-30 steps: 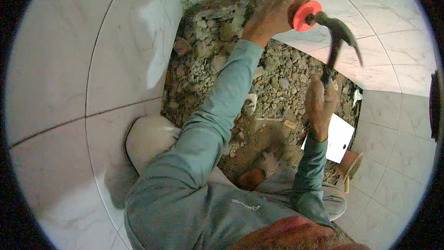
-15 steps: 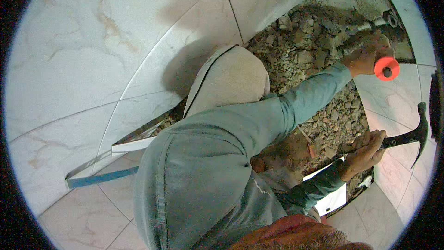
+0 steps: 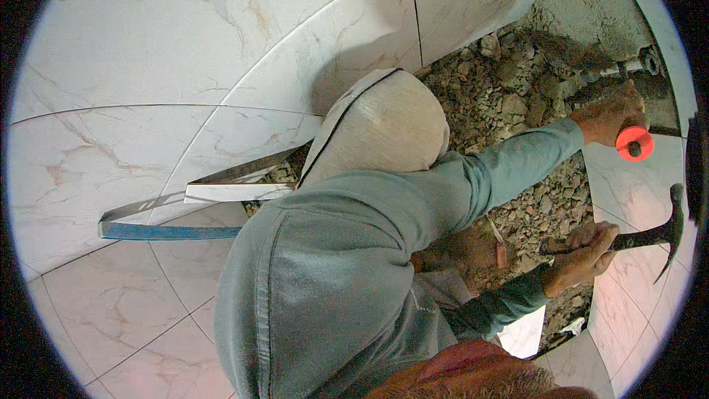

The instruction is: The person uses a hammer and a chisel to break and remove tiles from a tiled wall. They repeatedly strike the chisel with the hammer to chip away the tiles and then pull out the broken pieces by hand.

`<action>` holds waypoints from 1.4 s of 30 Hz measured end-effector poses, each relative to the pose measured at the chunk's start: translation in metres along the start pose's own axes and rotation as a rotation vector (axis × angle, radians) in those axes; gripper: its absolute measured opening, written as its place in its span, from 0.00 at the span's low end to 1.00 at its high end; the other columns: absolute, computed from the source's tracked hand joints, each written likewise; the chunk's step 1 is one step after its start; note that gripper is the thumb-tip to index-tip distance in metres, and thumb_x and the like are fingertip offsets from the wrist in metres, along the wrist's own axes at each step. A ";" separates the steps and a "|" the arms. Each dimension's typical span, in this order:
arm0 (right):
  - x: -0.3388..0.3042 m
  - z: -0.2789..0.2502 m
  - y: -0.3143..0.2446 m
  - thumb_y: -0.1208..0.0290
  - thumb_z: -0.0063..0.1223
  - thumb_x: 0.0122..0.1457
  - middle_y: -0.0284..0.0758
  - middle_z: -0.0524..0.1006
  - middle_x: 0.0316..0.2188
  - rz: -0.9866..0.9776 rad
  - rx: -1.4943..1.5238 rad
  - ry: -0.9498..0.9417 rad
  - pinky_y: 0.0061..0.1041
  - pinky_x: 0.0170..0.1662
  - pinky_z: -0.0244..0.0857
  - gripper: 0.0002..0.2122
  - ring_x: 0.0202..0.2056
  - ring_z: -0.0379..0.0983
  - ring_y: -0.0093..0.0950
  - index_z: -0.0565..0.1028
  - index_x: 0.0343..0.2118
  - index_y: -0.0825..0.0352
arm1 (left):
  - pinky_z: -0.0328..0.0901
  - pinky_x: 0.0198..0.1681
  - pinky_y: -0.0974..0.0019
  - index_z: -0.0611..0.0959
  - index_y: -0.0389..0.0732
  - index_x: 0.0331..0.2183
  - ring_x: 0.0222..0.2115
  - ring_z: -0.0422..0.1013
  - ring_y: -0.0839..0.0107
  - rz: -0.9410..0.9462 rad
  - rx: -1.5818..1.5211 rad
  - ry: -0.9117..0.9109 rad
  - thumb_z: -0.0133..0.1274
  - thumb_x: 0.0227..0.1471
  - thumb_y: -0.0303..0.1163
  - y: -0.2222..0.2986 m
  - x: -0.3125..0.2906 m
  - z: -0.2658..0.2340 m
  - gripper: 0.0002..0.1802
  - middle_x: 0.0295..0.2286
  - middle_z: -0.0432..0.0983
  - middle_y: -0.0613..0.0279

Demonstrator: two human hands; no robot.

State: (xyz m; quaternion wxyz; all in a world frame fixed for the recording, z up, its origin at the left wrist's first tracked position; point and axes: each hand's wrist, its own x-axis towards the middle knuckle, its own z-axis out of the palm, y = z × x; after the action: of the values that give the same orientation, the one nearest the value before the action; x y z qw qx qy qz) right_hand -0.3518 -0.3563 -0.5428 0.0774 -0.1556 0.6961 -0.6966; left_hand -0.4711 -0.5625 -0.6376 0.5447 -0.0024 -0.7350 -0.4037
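My left hand [image 3: 617, 112] is closed around a chisel, whose round orange-red hand guard [image 3: 644, 138] shows with the dark struck end at its centre. The hand hides the rest of the chisel, so where its tip lies cannot be seen. Nearer, my right hand [image 3: 585, 257] grips the dark handle of a claw hammer [image 3: 644, 238]. Its head is just off the chisel, not touching it. Both arms reach over broken rubble [image 3: 550, 196], and my bent knee [image 3: 391, 122] in light trousers is beside it.
White marbled tiles [image 3: 148, 37] cover the surfaces around the broken area. A pipe fitting [image 3: 648, 64] sticks out near my left hand. A blue-edged strip [image 3: 173, 231] and a white tile piece [image 3: 229, 192] lie at left. A white flat piece [image 3: 526, 332] is below my right forearm.
The view has shifted, moving the tiles and rubble in the picture. The hammer head has come a little closer to the chisel's guard. Both hands keep their grips.
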 end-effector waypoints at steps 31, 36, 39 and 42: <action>0.007 -0.015 -0.006 0.44 0.37 0.65 0.32 0.63 0.14 -0.255 0.129 0.021 0.19 0.14 0.50 0.26 0.12 0.55 0.19 0.66 0.29 0.69 | 0.65 0.49 0.59 0.79 0.41 0.38 0.43 0.70 0.59 0.132 -0.053 -0.106 0.63 0.41 0.29 0.041 0.035 -0.047 0.18 0.37 0.75 0.57; 0.000 -0.031 0.005 0.48 0.36 0.67 0.33 0.67 0.16 -0.248 0.061 0.015 0.17 0.15 0.48 0.23 0.13 0.57 0.17 0.63 0.24 0.64 | 0.63 0.53 0.62 0.79 0.42 0.39 0.47 0.70 0.62 0.107 -0.227 -0.019 0.62 0.44 0.26 0.063 0.048 -0.068 0.17 0.39 0.75 0.59; -0.005 -0.029 0.006 0.48 0.36 0.67 0.31 0.66 0.16 -0.227 0.017 0.003 0.17 0.15 0.49 0.22 0.13 0.57 0.16 0.63 0.24 0.63 | 0.65 0.48 0.64 0.79 0.40 0.37 0.41 0.72 0.65 0.011 -0.228 0.048 0.61 0.44 0.25 0.034 0.053 -0.095 0.14 0.38 0.76 0.60; -0.006 -0.032 0.007 0.49 0.36 0.67 0.26 0.65 0.15 -0.145 -0.032 -0.017 0.17 0.16 0.48 0.21 0.14 0.56 0.14 0.68 0.27 0.65 | 0.65 0.48 0.62 0.78 0.40 0.34 0.41 0.72 0.64 -0.008 -0.374 0.155 0.60 0.45 0.23 0.026 0.065 -0.102 0.11 0.36 0.76 0.59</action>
State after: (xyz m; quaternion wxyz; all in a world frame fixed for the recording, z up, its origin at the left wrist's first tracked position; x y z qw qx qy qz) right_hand -0.3577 -0.3241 -0.5494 0.0302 -0.2128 0.6932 -0.6879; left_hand -0.4047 -0.6345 -0.5616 0.5883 -0.0695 -0.6029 -0.5345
